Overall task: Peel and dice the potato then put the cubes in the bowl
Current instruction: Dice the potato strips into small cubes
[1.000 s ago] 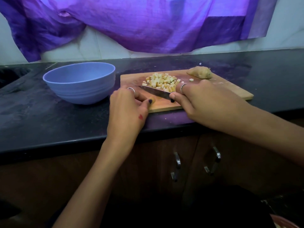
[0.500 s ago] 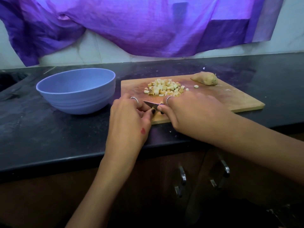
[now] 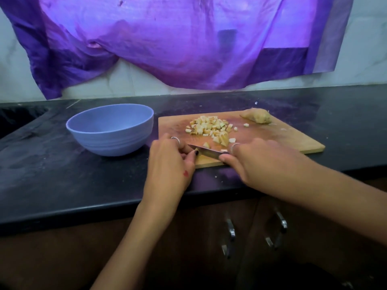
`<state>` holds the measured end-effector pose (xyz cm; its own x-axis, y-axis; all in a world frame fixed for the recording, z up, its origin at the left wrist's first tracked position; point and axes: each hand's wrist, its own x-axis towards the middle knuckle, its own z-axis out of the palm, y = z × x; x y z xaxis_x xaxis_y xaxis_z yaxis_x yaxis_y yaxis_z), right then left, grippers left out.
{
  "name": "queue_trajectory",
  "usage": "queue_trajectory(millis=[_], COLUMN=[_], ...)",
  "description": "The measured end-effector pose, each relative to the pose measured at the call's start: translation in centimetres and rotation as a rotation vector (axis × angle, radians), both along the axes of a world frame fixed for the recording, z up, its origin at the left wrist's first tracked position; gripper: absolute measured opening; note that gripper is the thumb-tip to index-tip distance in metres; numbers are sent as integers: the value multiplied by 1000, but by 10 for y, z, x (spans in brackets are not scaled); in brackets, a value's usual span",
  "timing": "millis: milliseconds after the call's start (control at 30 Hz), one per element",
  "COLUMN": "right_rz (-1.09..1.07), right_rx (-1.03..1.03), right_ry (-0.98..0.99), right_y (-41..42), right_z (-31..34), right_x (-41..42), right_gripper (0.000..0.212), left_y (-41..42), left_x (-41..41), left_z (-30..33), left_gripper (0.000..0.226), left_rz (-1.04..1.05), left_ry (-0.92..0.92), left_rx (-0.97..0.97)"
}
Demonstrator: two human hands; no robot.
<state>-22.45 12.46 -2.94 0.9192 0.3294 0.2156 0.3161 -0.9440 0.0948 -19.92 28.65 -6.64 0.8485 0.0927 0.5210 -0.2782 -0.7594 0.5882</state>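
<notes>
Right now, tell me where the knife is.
The knife lies across the cutting board's near edge, gripped by the right hand, tip toward the left hand.

- Setting: home kitchen.
- Black stone bench (image 3: 62, 181) against a pale tiled wall (image 3: 366, 49).
- Brown cupboard doors with metal handles (image 3: 230, 235) below.
- Wooden chopping board (image 3: 282, 139), blue bowl (image 3: 111, 130), purple cloth (image 3: 167, 42) hung behind.

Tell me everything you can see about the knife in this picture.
The knife is small, with a narrow, pointed metal blade that looks grey and shiny. It lies low over the near edge of the wooden cutting board, its tip pointing left towards the left hand. The right hand grips its handle, which is hidden. The left hand's fingertips are by the tip, seemingly on a small potato piece; contact with the blade is unclear.
</notes>
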Motion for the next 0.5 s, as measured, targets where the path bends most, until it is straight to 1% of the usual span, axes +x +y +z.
queue_trajectory(millis=[100, 133, 200, 267, 367, 400, 467, 500], right_rz=[24, 15, -42, -82, -1, 28, 50, 50], right_rx=[-189, -193, -116, 45, 218, 235, 234, 230], right_ry=[-157, -191, -206, -148, -33, -19, 0, 9], right_y=[-10, -12, -16, -14, -7, -4, 0, 1], right_z=[-1, -3, -5, -9, -12, -11, -8, -7], right_x=[-10, -9, -4, 1, 0, -1, -5, -5], right_gripper=[32, 30, 32, 37, 31, 26, 17, 16], left_y=[2, 3, 5, 7, 6, 5, 3, 3], left_x=[0, 1, 0, -2, -8, -10, -12, -12], left_z=[-3, -3, -3, -1, 3, 6, 8, 8], left_gripper=[29, 26, 16, 14, 9, 10, 23, 26], left_rz=[12, 16, 14, -7, -14, -13, -15, -14], left_ry=[10, 7, 0, -6, 11, 19, 33, 40], left_rx=[8, 17, 40, 42, -8, -26, -43, -45])
